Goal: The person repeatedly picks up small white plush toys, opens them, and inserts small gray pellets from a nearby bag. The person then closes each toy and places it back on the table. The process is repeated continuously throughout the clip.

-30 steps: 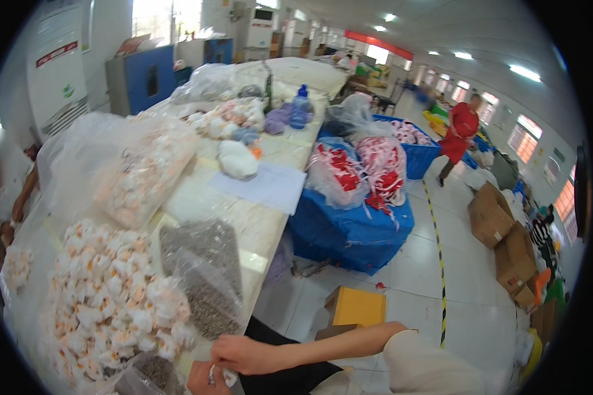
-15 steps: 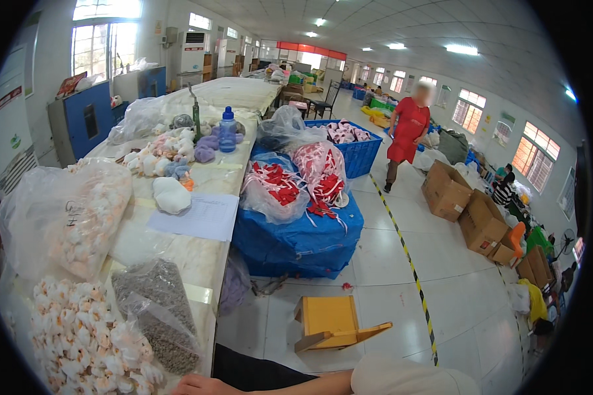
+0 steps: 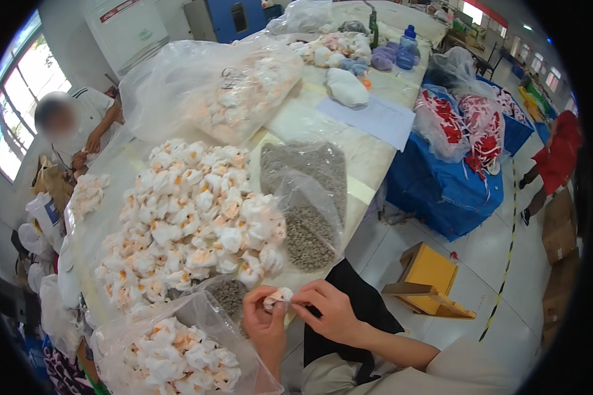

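Note:
A small white stuffed plush piece (image 3: 278,299) is in my left hand (image 3: 262,321), its fingers and thumb closed around it at the table's near edge. My right hand (image 3: 331,312) meets it from the right, thumb and fingertips pinched together at its side; anything tiny between those fingertips is too small to make out. Beyond my hands spreads a heap of white and peach plush pieces (image 3: 194,217). A clear bag of grey-brown pellets (image 3: 310,234) lies right of the heap. More pellets (image 3: 227,295) sit beside my left hand, behind an open clear bag of plush pieces (image 3: 178,355).
A large clear bag of plush pieces (image 3: 237,99) lies farther up the table, near a paper sheet (image 3: 375,122) and a blue bottle (image 3: 407,49). Another person (image 3: 89,122) sits at the left. A yellow wooden stool (image 3: 429,276) stands right; a person in red (image 3: 560,151) is beyond.
The view has swung left and down to the table. Only my right hand showed at the lower edge before; now both hands are raised together at the plush piece.

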The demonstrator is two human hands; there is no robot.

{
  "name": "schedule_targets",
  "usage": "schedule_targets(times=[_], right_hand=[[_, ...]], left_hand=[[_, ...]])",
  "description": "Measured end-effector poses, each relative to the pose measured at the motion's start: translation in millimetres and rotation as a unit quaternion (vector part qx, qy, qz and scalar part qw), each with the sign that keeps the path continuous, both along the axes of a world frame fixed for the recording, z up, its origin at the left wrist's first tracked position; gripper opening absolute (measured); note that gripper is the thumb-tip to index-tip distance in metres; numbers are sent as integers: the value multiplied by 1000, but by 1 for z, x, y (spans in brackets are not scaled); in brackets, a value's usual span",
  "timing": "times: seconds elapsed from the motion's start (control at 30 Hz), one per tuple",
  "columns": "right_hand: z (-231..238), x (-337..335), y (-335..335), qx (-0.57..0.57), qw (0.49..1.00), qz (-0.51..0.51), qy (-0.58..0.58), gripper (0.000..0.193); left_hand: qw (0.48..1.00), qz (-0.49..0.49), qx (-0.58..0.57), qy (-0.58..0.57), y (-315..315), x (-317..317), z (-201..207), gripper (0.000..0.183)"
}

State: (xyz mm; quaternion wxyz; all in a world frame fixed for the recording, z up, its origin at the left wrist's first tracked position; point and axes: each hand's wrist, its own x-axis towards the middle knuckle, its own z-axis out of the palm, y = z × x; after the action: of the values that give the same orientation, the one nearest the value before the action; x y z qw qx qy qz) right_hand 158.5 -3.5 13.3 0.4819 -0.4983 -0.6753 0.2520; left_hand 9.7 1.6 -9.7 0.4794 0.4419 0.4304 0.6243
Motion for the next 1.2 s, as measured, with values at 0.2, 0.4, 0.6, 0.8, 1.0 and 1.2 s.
schedule_targets(times=[0.2,0.4,0.6,0.8,1.0,1.2], right_hand=[[0,-2,4,-18,999,17,25,19],[3,-1,10,-16,999,46,-18,22],[2,-1,9,-6,999,32,-34,21],[8,7,8,-47,994,89,42,18],[11,23,5,-185,962,110,169,9],[9,45,12,-206,922,9,327,6]], left_hand=[[1000,-20,4,-4,-2,3,2,39],[1000,-18,-5,-7,-2,2,0,39],[997,-18,44,60,0,0,-2,30],[970,-55,73,226,6,0,16,26],[963,-110,-16,247,-3,-2,8,29],[973,-91,-42,206,-10,-7,7,24]])
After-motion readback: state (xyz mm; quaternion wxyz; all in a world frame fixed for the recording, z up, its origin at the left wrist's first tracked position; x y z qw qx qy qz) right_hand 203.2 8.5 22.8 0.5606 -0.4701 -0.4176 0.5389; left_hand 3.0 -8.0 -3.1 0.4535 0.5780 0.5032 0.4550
